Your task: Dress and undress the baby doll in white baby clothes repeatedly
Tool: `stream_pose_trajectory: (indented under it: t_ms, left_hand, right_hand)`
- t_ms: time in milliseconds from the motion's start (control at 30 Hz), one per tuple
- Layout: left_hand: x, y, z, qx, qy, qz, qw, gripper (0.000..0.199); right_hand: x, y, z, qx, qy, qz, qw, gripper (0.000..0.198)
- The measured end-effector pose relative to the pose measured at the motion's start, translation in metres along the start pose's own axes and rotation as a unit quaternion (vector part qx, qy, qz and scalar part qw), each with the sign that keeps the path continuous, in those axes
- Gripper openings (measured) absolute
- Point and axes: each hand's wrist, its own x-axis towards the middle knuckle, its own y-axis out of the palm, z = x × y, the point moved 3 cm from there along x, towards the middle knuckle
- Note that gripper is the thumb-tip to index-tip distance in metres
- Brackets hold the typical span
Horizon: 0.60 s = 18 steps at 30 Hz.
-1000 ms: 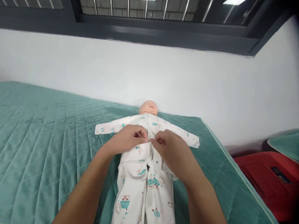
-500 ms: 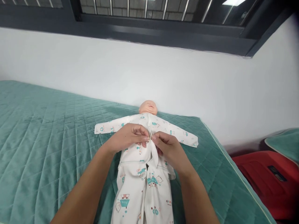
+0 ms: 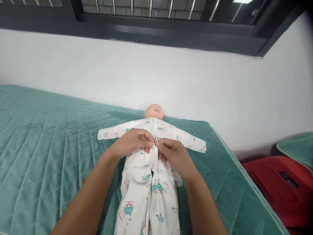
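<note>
A baby doll (image 3: pixel 154 111) lies on its back, dressed in a white printed shirt (image 3: pixel 139 161) and matching trousers (image 3: pixel 137 202). Its sleeves stretch out to both sides. At the middle of the shirt front, my left hand (image 3: pixel 134 142) pinches one front edge between thumb and fingers. My right hand (image 3: pixel 174 155) pinches the other edge right beside it, the two thumbs almost touching. A small pale spot, perhaps a button, shows at the left fingertips; the rest of the fastening is hidden by my fingers.
A green quilted cover (image 3: pixel 53 147) spreads under the doll, its piped edge running down the right. Behind is a white wall (image 3: pixel 122 71) below a dark window frame (image 3: pixel 171 34) with metal bars. A red case-like object (image 3: pixel 276 189) stands low at the right, under green cloth (image 3: pixel 298 148).
My fingertips have drawn closer together on the shirt front. The flap that hung loose below them now lies flatter, and its two edges meet. The whole view has shifted slightly.
</note>
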Motion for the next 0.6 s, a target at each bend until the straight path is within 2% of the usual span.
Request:
stream_pose_trajectory:
  t_ms: [300, 433, 600]
  left_hand:
    - [0.0013, 0.0013, 0.0030, -0.012, -0.007, -0.008, 1.000, 0.023]
    - [-0.0011, 0.0020, -0.0016, 0.029, -0.018, -0.009, 0.999, 0.025]
    - [-0.0054, 0.0044, -0.0065, 0.093, -0.032, -0.004, 0.995, 0.024]
  right_hand:
    - [0.0024, -0.0002, -0.0032, 0.093, 0.021, 0.020, 0.995, 0.038]
    - [0.0037, -0.0011, -0.0029, 0.128, 0.033, 0.020, 0.991, 0.032]
    - [0.0050, -0.0010, -0.0034, 0.120, 0.040, 0.011, 0.992, 0.030]
